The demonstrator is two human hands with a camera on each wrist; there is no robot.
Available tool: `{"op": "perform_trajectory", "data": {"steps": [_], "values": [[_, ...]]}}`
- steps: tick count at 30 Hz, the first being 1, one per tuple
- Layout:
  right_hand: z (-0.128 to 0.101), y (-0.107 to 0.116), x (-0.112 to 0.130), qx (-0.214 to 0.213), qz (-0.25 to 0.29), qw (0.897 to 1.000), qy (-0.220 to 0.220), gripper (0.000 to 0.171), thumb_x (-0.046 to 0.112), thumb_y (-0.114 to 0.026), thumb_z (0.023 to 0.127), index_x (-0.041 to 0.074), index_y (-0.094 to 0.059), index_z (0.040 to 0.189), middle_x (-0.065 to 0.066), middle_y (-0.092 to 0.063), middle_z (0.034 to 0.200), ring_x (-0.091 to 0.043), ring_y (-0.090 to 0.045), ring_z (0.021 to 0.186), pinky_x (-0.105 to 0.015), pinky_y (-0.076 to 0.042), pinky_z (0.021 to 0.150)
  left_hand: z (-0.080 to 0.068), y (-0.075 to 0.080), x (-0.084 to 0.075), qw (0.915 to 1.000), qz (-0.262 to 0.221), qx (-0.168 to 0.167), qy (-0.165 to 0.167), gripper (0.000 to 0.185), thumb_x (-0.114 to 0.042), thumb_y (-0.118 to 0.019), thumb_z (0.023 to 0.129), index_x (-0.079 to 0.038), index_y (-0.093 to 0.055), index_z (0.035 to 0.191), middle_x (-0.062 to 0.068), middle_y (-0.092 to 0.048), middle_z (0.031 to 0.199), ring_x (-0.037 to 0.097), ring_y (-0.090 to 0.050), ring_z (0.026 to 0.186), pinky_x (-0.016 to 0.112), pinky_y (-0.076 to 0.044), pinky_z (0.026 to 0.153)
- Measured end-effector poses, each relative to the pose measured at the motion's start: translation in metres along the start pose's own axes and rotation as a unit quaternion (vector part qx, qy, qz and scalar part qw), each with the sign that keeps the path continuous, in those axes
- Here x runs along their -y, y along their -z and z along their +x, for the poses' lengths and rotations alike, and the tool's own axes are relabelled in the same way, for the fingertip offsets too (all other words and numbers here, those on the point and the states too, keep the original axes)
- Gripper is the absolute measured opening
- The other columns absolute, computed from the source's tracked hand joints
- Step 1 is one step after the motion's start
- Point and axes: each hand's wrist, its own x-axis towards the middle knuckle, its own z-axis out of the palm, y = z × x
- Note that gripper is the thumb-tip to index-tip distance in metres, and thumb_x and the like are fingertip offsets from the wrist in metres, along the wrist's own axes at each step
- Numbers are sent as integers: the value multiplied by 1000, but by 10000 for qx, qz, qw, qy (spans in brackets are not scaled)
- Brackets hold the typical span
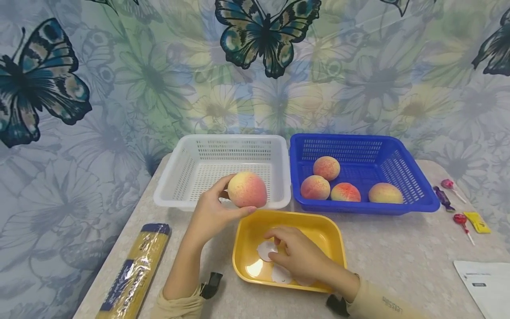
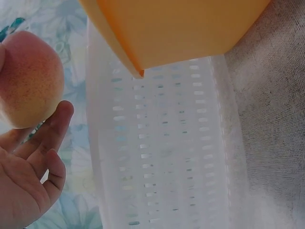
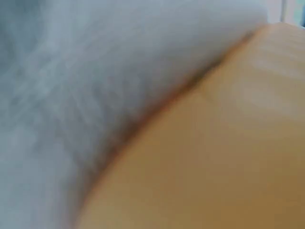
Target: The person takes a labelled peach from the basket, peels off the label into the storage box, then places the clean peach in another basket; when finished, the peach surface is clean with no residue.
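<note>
- One white disc (image 1: pixel 265 250) lies under your right hand (image 1: pixel 296 257) in the yellow tray (image 1: pixel 330 239); fingers curl down onto it, though whether they pinch it I cannot tell. It looks thin and light: lift it by an edge.
- Your left hand (image 1: pixel 213 212) has its grip clamped round the peach (image 1: pixel 247 189), held above the white basket's (image 1: pixel 179 177) front rim. Likely soft-skinned and rounded: cradle it, don't squeeze.
- Four more peaches (image 1: pixel 326 168) sit in the blue basket (image 1: pixel 414 181) on the desk (image 1: pixel 398 252).

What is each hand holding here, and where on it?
Left hand grips a peach by its left side and underside. Right hand touches white discs; a hold cannot be told.
</note>
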Motion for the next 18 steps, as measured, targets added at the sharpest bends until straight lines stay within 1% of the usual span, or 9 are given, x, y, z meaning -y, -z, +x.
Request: {"op": "perform_trajectory", "data": {"steps": [3,5,7,10,13,15,16,17,18], "values": [[-14,16,2,-236,221,9995,-10,33,32,-69,93,23,-63,124,7,-57,99,-17,-53,89,-24,-45,75,-2,0,-5,10000,72,7,-29,77,-47,-90,66,-35,-56,134,-6,-66,115,21,-60,99,36,-53,73],[-24,30,2,-545,289,9981,-4,34,35,-70,92,28,-62,125,10,-57,100,-15,-52,90,-25,-46,76,-3,0,-10,9999,125,24,-96,78,-48,-91,66,-35,-55,134,-7,-66,114,20,-60,99,36,-52,74],[-34,45,-2,-868,316,9957,53,36,35,-71,92,31,-61,126,12,-56,101,-13,-51,89,-26,-47,75,-5,1,-16,9996,226,46,-188,79,-49,-91,65,-35,-55,134,-9,-66,112,19,-59,98,36,-51,75],[-46,69,-15,-1392,220,9900,94,40,29,-73,91,28,-59,129,11,-55,103,-9,-48,89,-25,-46,74,-7,0,-29,9988,290,130,-362,79,-51,-90,64,-38,-55,134,-13,-66,113,15,-58,98,36,-50,78],[-58,94,-38,-2004,34,9796,153,45,17,-75,89,19,-59,132,6,-54,107,-6,-46,91,-22,-42,74,-7,-1,-45,9973,306,301,-591,79,-53,-90,65,-41,-53,134,-18,-64,117,11,-58,99,37,-51,83],[-65,110,-56,-2454,-119,9692,179,49,9,-76,86,13,-59,131,-1,-55,113,-6,-46,97,-19,-40,77,-6,-4,-57,9957,377,403,-744,78,-54,-89,65,-42,-53,133,-21,-63,118,9,-58,99,37,-51,84],[-68,117,-65,-2653,-236,9638,124,50,8,-77,85,11,-60,131,-3,-56,117,-7,-46,101,-19,-39,79,-5,-6,-62,9946,452,437,-829,77,-54,-89,65,-42,-53,133,-22,-63,118,8,-57,99,36,-52,84],[-72,125,-74,-2806,-328,9593,-2,51,8,-78,85,11,-59,132,-6,-56,120,-10,-44,105,-21,-37,81,-3,-8,-67,9931,570,456,-917,78,-55,-88,65,-42,-53,133,-22,-63,117,7,-57,98,35,-52,83],[-76,132,-82,-2910,-410,9557,-186,52,11,-77,85,10,-58,134,-9,-54,124,-13,-42,110,-26,-36,84,-1,-11,-72,9913,707,471,-1007,78,-56,-88,65,-41,-54,133,-23,-63,116,5,-57,97,34,-52,82]]}}
